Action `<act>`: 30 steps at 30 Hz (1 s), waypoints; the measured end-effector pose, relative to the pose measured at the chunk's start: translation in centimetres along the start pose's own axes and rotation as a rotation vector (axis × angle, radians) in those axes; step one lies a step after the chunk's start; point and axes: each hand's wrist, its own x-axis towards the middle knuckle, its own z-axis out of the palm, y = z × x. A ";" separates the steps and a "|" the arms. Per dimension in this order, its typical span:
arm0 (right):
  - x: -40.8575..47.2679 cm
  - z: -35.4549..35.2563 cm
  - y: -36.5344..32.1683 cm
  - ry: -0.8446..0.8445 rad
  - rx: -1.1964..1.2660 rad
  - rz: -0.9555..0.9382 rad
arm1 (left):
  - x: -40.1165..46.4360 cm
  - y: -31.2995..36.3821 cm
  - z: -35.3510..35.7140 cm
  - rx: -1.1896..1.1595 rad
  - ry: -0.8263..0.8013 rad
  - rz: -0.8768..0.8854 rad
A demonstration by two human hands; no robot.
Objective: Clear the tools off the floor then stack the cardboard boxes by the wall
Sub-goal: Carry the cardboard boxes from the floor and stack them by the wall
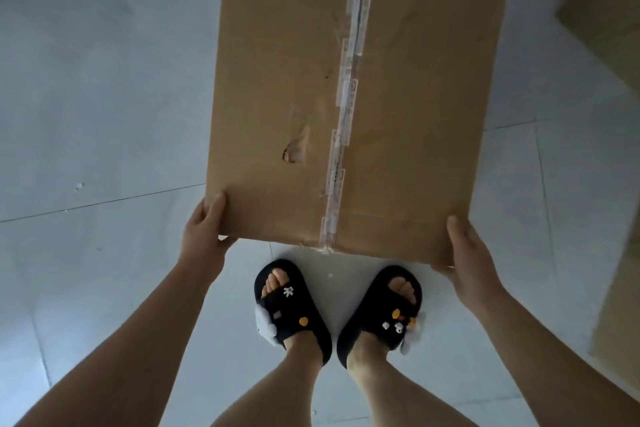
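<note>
Both hands, left (204,236) and right (467,253), grip my cardboard box (346,97); no tools visible on floor (86,97), stacking unfinished.

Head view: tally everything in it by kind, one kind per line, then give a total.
Cardboard boxes: 3, the big taped box gripped at its near corners by the left hand and right hand, a box at upper right, a box at the right edge
Slippers: 2, left slipper and right slipper
Hands: 2
Total: 7
</note>
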 end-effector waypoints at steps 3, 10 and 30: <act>-2.1 -0.6 -2.1 0.025 0.062 -0.037 | -1.9 1.7 -0.2 0.013 0.002 0.044; -12.3 -1.3 -14.0 0.130 0.146 -0.190 | -11.8 11.5 -0.6 -0.111 0.008 0.063; -50.9 -2.7 -31.6 -0.222 -0.178 -0.580 | -53.6 21.3 -20.6 -0.552 0.400 0.180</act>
